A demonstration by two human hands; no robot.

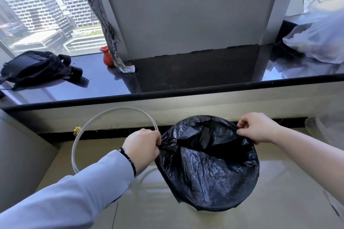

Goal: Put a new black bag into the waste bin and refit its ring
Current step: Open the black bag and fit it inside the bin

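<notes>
At the rim of the waste bin (193, 208), the edge of the black bag (210, 161) was pinched on both sides. The left hand (142, 148) was closed on the bag's left edge, and the white ring (93, 122) was held in the same grip, standing up beside the bin and apart from its rim. The right hand (257, 128) was closed on the far right edge, the plastic being gripped between thumb and fingertips. The bag was seen spread over the mouth of the bin, folded down over the outside and sagging into the middle, so that only a pale strip of the bin was shown at the bottom. A pale blue sleeve (74, 191) and a dark wristband (128, 160) were worn on the left arm; the right forearm was bare. The bin was stood on a glossy pale floor (279, 201), just below a dark windowsill (186, 72). On the sill, a black pouch (39, 67) was laid at the left, a small red vase (107, 55) was set near a pillar (186, 9), and a clear plastic bag (320, 37) was piled at the right.
</notes>
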